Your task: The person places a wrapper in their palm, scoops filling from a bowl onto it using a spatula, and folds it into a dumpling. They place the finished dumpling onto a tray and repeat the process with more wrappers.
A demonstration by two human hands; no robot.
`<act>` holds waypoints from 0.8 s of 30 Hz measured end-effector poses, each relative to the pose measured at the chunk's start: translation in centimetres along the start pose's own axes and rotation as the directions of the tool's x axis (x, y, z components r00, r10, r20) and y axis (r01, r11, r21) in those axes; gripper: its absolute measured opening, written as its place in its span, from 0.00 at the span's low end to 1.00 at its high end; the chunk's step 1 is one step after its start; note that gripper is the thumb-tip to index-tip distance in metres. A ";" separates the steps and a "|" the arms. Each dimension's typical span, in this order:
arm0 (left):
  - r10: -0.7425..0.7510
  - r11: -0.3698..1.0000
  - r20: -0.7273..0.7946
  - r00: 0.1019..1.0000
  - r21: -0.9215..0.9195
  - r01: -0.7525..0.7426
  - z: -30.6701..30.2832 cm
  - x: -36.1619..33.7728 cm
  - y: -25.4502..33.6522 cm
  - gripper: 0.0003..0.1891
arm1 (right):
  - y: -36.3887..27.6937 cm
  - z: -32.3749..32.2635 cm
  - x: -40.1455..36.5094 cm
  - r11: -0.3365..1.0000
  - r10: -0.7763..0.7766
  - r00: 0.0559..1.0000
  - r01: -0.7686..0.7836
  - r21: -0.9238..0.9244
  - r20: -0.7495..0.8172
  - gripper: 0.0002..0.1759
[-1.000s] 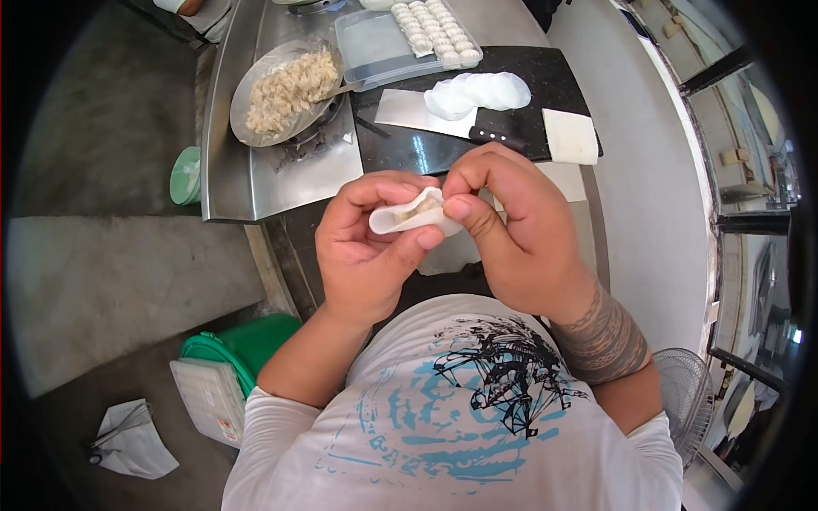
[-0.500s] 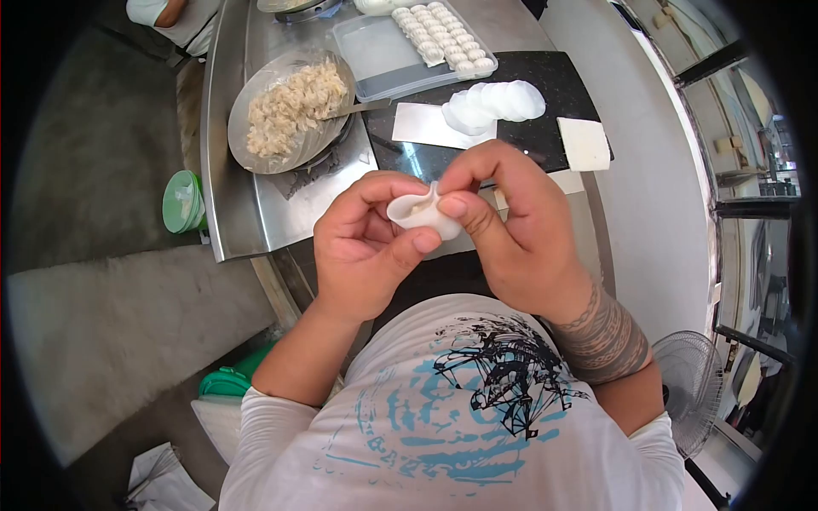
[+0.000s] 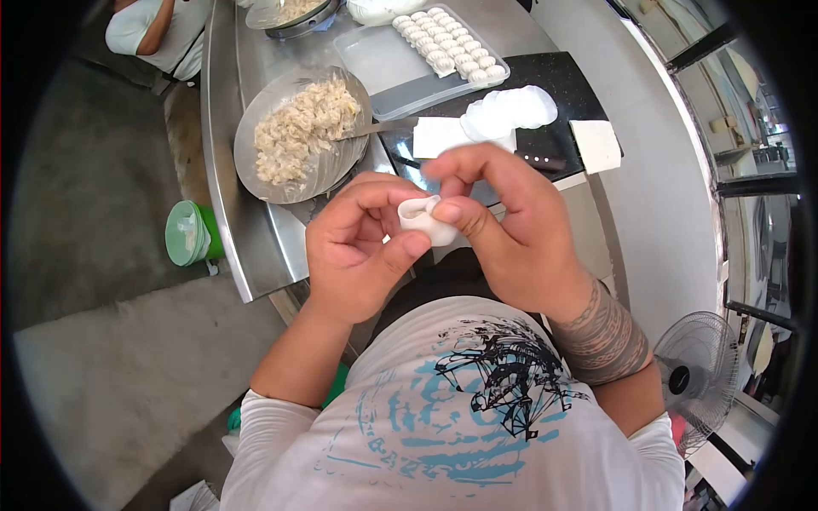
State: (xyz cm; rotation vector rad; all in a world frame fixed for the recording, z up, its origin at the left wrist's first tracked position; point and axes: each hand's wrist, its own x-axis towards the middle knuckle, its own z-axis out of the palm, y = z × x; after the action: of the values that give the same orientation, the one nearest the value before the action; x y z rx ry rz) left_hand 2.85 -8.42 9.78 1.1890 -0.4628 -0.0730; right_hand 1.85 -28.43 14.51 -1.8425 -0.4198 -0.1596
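Note:
Between my hands, in front of my chest, is a white dumpling [image 3: 440, 232] with its wrapper partly folded and its left side gaping. My left hand [image 3: 358, 243] pinches the open side between thumb and fingers. My right hand [image 3: 507, 221] has its thumb against the pleated edge, with the index finger lifted and curled above it. Beyond them, a stack of round dumpling wrappers [image 3: 511, 111] lies fanned out on a white sheet [image 3: 436, 139]. A wide bowl [image 3: 247, 157] to the left holds pale chopped filling [image 3: 302, 132], and a flat metal spreader [image 3: 379, 129] rests in it.
A plastic tray [image 3: 400, 104] carries rows of finished dumplings [image 3: 452, 47]. A knife [image 3: 543, 160] and a folded white cloth [image 3: 596, 146] lie on the black board [image 3: 562, 94]. A green bucket [image 3: 192, 234] stands at left; a fan [image 3: 699, 375] is at right. Another person [image 3: 158, 34] is at upper left.
My right index finger has lifted off the wrapper's edge, and the dumpling's opening looks narrower. The view has shifted, so the table appears lower and more of the other person shows.

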 end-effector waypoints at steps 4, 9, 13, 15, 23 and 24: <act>0.093 0.991 -0.106 0.990 -0.081 -0.102 0.5 0.7 -0.5 0.14 | 0.4 0.1 0.5 0.996 -0.012 0.999 0.015 -0.090 0.037 0.04; -0.031 0.998 -0.013 0.999 -0.049 0.030 -1.2 0.7 -0.3 0.12 | -0.1 0.9 0.8 0.999 0.001 0.998 -0.004 -0.034 -0.062 0.05; 0.014 0.999 0.033 0.999 -0.052 -0.013 -1.0 1.9 -0.6 0.10 | 1.0 0.8 1.1 0.997 -0.064 0.994 0.060 -0.051 -0.085 0.04; -0.004 0.996 -0.052 0.999 -0.084 -0.001 0.1 2.0 -0.5 0.09 | 1.0 0.3 1.2 0.993 -0.064 0.996 0.058 -0.100 -0.057 0.04; 0.016 0.996 0.102 0.995 0.080 -0.024 -1.0 3.3 -2.0 0.12 | 2.1 0.1 1.0 0.987 -0.081 0.981 0.055 -0.148 -0.175 0.03; 0.011 0.995 0.119 0.993 0.102 -0.023 -0.8 3.6 -2.3 0.13 | 2.5 -0.4 1.0 0.981 -0.094 0.983 0.065 -0.184 -0.158 0.03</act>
State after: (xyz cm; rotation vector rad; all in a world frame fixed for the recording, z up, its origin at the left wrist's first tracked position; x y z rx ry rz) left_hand 6.88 -9.64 8.62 1.2865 -0.5870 -0.1062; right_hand 3.76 -29.24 12.69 -1.9711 -0.3722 -0.4150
